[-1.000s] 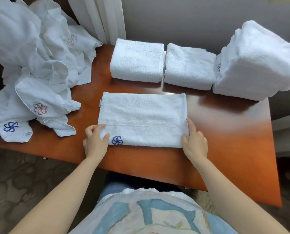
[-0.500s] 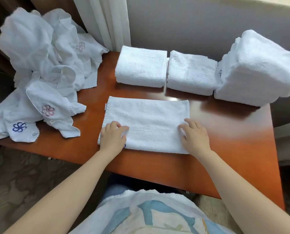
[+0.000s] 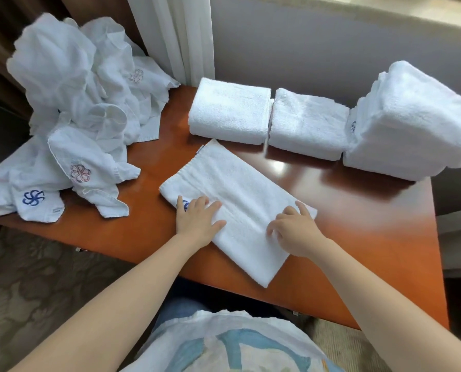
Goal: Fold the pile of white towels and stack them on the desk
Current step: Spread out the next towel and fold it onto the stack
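A half-folded white towel (image 3: 237,200) lies skewed on the orange-brown desk (image 3: 358,226), its long side running from upper left to lower right. My left hand (image 3: 198,218) lies flat on its near left part, partly covering a blue flower emblem. My right hand (image 3: 295,228) rests on the towel's right part with fingers spread and slightly bent. A heap of unfolded white towels (image 3: 71,114) with blue and pink emblems covers the desk's left end. Two folded towels (image 3: 229,111) (image 3: 308,127) and a taller folded stack (image 3: 412,122) line the far edge.
A white curtain (image 3: 175,33) and a grey wall (image 3: 304,44) stand behind the desk. Patterned carpet (image 3: 36,285) lies to the left below the desk edge. Bare desk surface shows at the right, in front of the tall stack.
The towel has turned clockwise from square to the desk edge to a diagonal lie. Both hands moved from its near corners onto its top, and the view shifted closer.
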The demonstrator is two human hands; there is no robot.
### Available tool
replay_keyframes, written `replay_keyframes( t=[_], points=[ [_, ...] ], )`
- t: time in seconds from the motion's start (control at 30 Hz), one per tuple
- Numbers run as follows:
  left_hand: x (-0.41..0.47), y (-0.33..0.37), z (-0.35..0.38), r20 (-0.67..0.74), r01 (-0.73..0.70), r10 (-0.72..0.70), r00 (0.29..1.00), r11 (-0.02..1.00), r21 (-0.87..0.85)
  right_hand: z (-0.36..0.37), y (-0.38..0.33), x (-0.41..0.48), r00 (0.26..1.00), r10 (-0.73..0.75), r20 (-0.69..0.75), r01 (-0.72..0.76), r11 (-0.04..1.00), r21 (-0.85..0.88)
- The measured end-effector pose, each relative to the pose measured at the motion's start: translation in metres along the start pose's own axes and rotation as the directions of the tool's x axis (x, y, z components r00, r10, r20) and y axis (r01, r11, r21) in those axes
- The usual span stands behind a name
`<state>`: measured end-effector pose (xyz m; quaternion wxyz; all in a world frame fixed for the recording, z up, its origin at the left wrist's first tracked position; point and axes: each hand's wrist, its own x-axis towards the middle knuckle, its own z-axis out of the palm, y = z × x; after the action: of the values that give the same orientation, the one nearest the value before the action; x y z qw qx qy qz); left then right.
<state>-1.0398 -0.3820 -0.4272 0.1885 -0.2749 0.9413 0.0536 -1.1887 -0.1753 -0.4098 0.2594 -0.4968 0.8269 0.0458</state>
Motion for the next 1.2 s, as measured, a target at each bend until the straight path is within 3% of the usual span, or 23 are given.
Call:
replay_keyframes(
  t=[0.1,0.23,0.37,0.5,0.57,0.67,0.77,1.0,1.2],
  points=[
    [0.001,-0.005,-0.001,0.042,-0.040,0.039,0.998,0.999,0.030,0.007,-0.019,-0.001,0.993,-0.104,0.053,0.102,0.994,0.035],
    [0.003,-0.014,-0.002,0.078,-0.063,0.056,0.995,0.994,0.091,0.021,-0.043,0.001,0.975,-0.173,0.139,0.136,0.961,0.241],
    [0.002,-0.018,-0.003,0.013,-0.040,0.039,0.999,0.985,0.165,0.031,-0.059,0.005,0.963,-0.225,0.147,0.163,0.923,0.348],
    [-0.017,-0.020,0.007,-0.147,-0.026,0.026,0.989,1.000,0.001,0.037,-0.067,0.004,0.951,-0.288,0.114,0.234,0.910,0.343],
    [-0.032,-0.017,0.017,-0.132,-0.093,0.077,0.988,0.988,-0.121,0.039,-0.068,0.000,0.948,-0.305,0.091,0.261,0.908,0.328],
    [-0.056,-0.017,0.029,-0.091,-0.206,0.189,0.978,0.947,-0.247,0.042,-0.065,-0.006,0.942,-0.332,0.042,0.309,0.911,0.274],
    [-0.077,-0.021,0.038,-0.083,-0.280,0.267,0.960,0.914,-0.293,0.042,-0.062,-0.011,0.924,-0.379,0.057,0.371,0.922,0.115],
    [-0.103,-0.018,0.047,-0.071,-0.374,0.367,0.927,0.904,-0.206,0.048,-0.065,-0.018,0.896,-0.429,0.117,0.444,0.858,-0.258],
    [-0.100,-0.012,0.049,-0.005,-0.378,0.379,0.925,0.921,-0.097,0.054,-0.067,-0.019,0.897,-0.436,0.074,0.435,0.840,-0.323]
  ],
)
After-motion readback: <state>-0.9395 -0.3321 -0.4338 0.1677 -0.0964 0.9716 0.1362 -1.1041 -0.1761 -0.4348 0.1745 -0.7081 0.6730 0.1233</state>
